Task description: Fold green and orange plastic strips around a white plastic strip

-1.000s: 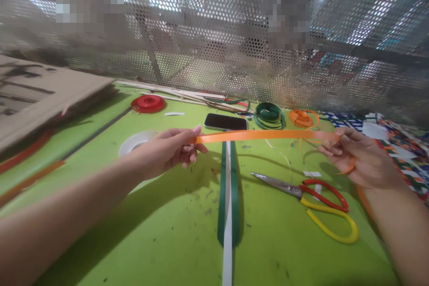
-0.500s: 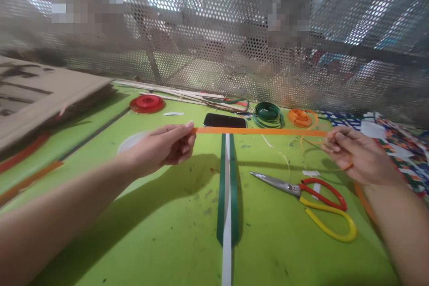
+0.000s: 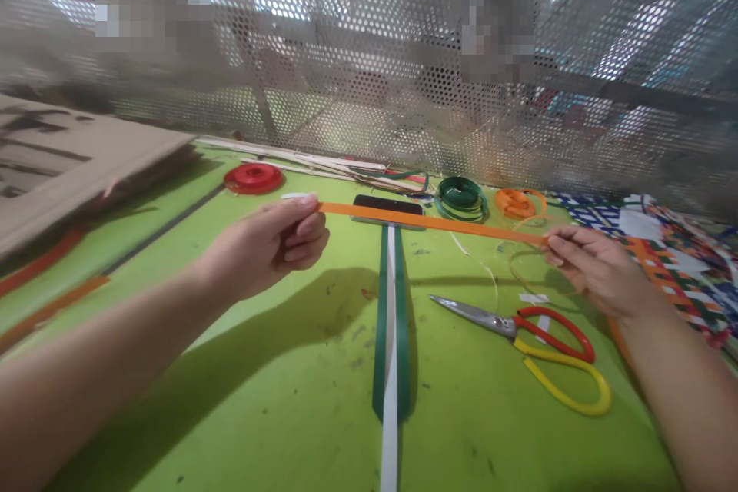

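An orange strip (image 3: 427, 221) is stretched above the table between my two hands. My left hand (image 3: 282, 237) pinches its left end between thumb and fingertips. At the other side my right hand (image 3: 600, 267) grips the strip, its fingers closed. Below the strip, a green strip (image 3: 402, 338) lies folded to a point on the table, with a white strip (image 3: 390, 400) running along its middle toward me. Scissors (image 3: 501, 323) with one red and one yellow handle lie near my right hand, blades pointing left. Part of a phone (image 3: 389, 205) is covered by the orange strip.
Rolls of red (image 3: 254, 177), green (image 3: 460, 197) and orange strip (image 3: 516, 203) stand at the back, beside long thin strips (image 3: 323, 161). Cardboard (image 3: 115, 138) is at left, a woven multicoloured piece (image 3: 674, 261) at right. A perforated metal panel (image 3: 357, 92) closes off the far side.
My left hand has risen slightly and moved left. My right hand has shifted left and a little lower, so the orange strip now slopes down to the right.
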Tool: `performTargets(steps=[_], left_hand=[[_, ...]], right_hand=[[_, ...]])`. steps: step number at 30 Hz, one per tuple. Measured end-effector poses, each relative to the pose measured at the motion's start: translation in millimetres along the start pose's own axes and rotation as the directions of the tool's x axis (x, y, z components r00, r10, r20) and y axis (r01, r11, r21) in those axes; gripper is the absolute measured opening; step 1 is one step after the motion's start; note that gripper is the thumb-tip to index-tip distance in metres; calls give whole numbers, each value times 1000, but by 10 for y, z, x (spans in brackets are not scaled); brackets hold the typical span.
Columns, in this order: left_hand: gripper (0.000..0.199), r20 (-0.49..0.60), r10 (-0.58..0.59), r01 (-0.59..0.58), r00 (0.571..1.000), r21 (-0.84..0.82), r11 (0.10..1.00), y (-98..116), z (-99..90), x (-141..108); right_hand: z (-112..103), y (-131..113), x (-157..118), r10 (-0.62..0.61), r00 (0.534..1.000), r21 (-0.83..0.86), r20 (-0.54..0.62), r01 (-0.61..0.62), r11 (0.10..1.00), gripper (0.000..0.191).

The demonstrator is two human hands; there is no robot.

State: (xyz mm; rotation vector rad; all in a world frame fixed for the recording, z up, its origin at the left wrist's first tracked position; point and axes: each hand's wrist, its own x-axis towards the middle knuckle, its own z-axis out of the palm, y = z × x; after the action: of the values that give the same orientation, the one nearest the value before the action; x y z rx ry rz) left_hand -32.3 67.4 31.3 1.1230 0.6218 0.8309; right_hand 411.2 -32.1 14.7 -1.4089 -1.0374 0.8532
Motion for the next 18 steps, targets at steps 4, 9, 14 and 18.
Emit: performTargets(steps=[4,9,14,18], left_hand=[[53,-2,56,-56,998,33,998,-3,-27,-11],[44,-6,69,-70,998,-28,997,18,-6,-16],[36,-86,115,-96,990,201,975,20,-2,19],[33,-297,282,-12,912,668,744,-42,-155,101]], right_hand=[[-9,30,13,-5,1000,-7,-3,5,1000,23],[-1,55,33,-43,999,-22,-22,43,999,31],[4,65,45,-112,992,-90,-63,106,990,36],[99,33,25,-218,972,-235,-89,192,953,41]])
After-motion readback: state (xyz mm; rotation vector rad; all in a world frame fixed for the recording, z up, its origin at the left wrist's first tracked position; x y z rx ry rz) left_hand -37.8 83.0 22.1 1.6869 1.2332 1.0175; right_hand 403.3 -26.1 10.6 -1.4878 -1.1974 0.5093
